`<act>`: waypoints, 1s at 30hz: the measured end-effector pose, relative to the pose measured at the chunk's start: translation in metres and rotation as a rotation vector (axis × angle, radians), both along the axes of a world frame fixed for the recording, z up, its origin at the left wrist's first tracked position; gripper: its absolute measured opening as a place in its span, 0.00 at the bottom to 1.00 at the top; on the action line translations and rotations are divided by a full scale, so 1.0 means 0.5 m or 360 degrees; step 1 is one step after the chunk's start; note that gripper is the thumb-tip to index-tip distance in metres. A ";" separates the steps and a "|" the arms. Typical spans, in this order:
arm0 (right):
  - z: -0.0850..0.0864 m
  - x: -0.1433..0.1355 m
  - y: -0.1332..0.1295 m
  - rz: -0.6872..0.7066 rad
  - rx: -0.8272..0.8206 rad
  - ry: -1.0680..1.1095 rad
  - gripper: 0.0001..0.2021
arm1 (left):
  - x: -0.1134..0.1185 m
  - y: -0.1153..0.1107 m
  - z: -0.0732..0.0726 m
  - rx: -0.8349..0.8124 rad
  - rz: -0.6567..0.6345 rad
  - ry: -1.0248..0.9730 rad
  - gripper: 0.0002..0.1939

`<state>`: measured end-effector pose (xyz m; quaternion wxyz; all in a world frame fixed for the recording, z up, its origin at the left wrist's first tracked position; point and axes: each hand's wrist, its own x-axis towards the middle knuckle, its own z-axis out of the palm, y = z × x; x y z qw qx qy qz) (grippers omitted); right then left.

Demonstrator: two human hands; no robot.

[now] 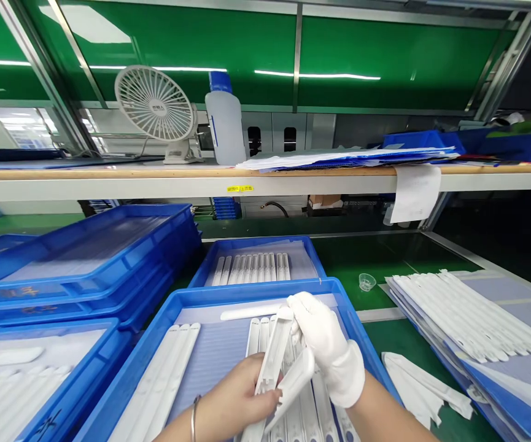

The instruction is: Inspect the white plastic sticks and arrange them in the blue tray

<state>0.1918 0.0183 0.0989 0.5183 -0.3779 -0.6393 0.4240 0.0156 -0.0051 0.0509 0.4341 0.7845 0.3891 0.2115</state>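
My bare left hand (242, 396) is closed around the lower part of a long white plastic channel piece (275, 353), which tilts up away from me with its hollow side showing. A second white plastic piece (295, 383) slants beside it, against my left fingertips. In a white glove, my right hand (327, 350) has its fingers curled at the upper end of the first piece. Its palm side is hidden. Both hands are over a blue tray (339, 291), where several similar pieces (315, 405) lie in a row beneath them and more white strips (159, 374) lie at the left.
Behind stands another blue tray (313, 248) of white pieces. Blue trays (108, 282) are stacked at left. White strips (472, 313) lie on folders at right, near a white glove (422, 387) and a clear cup (366, 282). The shelf holds a fan (157, 107) and bottle (226, 126).
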 end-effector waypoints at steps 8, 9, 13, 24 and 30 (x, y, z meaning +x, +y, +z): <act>-0.010 -0.003 0.002 -0.0074 -0.0106 -0.0091 0.18 | 0.001 -0.003 -0.005 -0.0078 0.0013 -0.0088 0.07; -0.014 0.000 0.006 -0.0110 -0.0117 -0.0032 0.18 | -0.003 -0.002 -0.002 -0.0120 0.0041 -0.0133 0.08; -0.025 0.017 0.019 -0.0207 -0.0096 0.0130 0.17 | -0.047 0.018 0.024 -0.0355 0.0544 -0.0396 0.11; -0.038 0.025 0.038 -0.0116 -0.0128 0.0052 0.19 | -0.171 0.065 -0.040 -0.0987 0.1143 -0.0150 0.17; -0.038 0.030 0.034 -0.0078 -0.0071 0.0007 0.18 | -0.148 0.058 -0.103 -0.1068 0.1061 0.0052 0.14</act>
